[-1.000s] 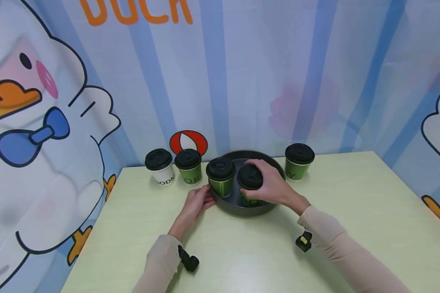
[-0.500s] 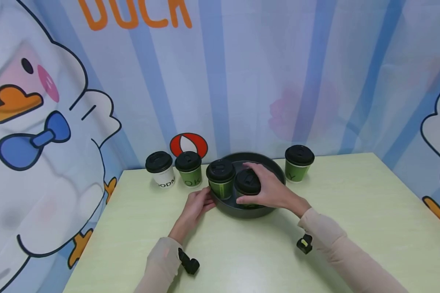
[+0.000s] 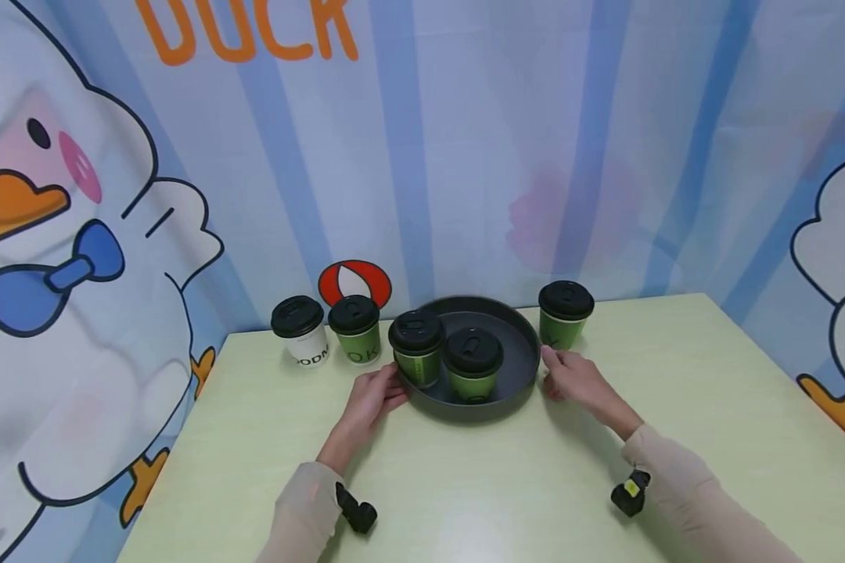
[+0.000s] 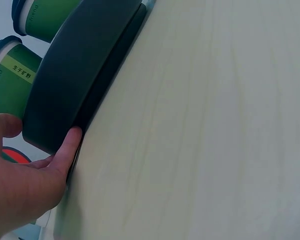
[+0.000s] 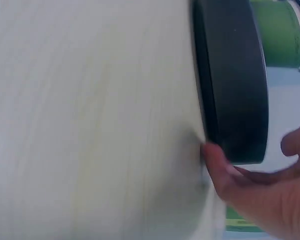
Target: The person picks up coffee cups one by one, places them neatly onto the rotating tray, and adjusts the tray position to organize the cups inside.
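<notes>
A round dark grey pan (image 3: 521,344) stands on the table with two green paper cups in it, both with black lids. The left one (image 3: 417,344) is against the pan's left wall; the other cup (image 3: 473,363) stands beside it, near the front. My left hand (image 3: 369,399) holds the pan's left side, thumb by the rim and a fingertip at the bottom edge. My right hand (image 3: 580,383) is at the pan's right side. In the right wrist view, one fingertip of the right hand (image 5: 264,195) reaches the pan's lower edge while the thumb stands apart from the wall.
A white lidded cup (image 3: 301,330) and a green lidded cup (image 3: 355,328) stand left of the pan. Another green cup (image 3: 565,313) is close behind my right hand. A printed curtain (image 3: 465,156) hangs along the back edge of the pale table (image 3: 465,493).
My right hand has let go of the front green cup inside the pan and moved right to the pan's outer side. The left hand stays at the left side.
</notes>
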`<state>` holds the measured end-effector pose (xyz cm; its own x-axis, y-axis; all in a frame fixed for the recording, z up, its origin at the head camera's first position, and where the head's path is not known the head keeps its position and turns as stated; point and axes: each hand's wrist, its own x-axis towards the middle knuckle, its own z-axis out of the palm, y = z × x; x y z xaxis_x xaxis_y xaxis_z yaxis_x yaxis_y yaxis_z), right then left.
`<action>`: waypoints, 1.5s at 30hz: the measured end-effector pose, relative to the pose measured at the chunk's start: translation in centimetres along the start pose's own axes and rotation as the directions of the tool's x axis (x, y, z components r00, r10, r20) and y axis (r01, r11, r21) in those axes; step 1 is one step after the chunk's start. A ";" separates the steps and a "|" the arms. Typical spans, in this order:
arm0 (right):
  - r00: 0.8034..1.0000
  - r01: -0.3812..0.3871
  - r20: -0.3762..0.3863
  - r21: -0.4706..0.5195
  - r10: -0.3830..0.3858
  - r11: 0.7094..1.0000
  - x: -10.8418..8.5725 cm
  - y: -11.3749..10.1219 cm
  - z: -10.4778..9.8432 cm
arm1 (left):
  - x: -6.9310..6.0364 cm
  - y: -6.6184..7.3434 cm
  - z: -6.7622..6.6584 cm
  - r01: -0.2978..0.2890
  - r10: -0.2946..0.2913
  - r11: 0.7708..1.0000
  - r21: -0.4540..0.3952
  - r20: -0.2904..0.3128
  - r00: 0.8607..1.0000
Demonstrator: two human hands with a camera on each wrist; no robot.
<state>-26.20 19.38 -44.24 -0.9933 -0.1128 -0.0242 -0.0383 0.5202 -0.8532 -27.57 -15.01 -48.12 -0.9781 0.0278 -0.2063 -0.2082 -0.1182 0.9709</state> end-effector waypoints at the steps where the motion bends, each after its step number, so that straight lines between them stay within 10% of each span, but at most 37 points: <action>1: 0.997 -0.046 0.061 0.090 0.040 0.995 0.2 0.1 0.1 | 0.0 0.0 0.0 0.003 -0.003 1.000 0.002 0.000 1.000; 7: 0.970 -0.164 0.234 0.427 0.067 0.889 1.5 0.7 0.4 | -0.3 0.2 0.1 0.011 -0.011 1.000 -0.009 0.007 1.000; 16: 0.855 -0.318 0.514 0.422 0.065 0.849 1.0 1.8 -0.9 | -0.3 0.0 0.1 0.036 -0.036 0.999 -0.019 0.001 0.999; 25: 0.923 -0.276 0.379 0.529 0.068 0.803 1.2 1.6 0.1 | 0.0 0.1 -0.1 0.014 -0.014 1.000 -0.020 -0.011 1.000; 29: 0.885 -0.313 0.462 0.506 0.054 0.804 0.7 1.8 0.0 | 0.0 0.1 -0.2 0.016 -0.016 1.000 -0.018 -0.015 1.000; 33: 0.845 -0.271 0.535 0.399 0.018 0.876 -0.1 1.5 -0.4 | 0.0 0.1 -0.3 0.021 -0.021 1.000 -0.003 -0.014 1.000; 37: 0.940 0.033 0.332 0.123 -0.073 0.992 -0.8 -0.3 -1.7 | 0.1 0.1 -0.2 0.023 -0.023 1.000 0.010 -0.013 1.000; 39: 0.970 0.206 0.146 -0.092 -0.192 0.974 -0.6 -1.4 -2.7 | 0.1 0.1 -0.2 0.024 -0.024 1.000 0.011 -0.009 1.000; 43: 0.889 0.365 -0.120 -0.399 -0.442 0.841 1.0 -2.1 -5.2 | 0.1 0.2 -0.2 0.025 -0.025 1.000 0.010 -0.003 1.000; 45: 0.866 0.368 -0.162 -0.433 -0.473 0.823 2.1 -2.0 -6.4 | 0.1 0.2 -0.3 0.028 -0.028 1.000 0.012 -0.001 1.000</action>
<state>-28.91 23.54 -39.26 -0.8599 -0.2068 0.4667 -0.4443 0.7532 -0.4850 -27.74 -15.30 -48.03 -0.9719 0.0297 -0.2335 -0.2354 -0.1054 0.9662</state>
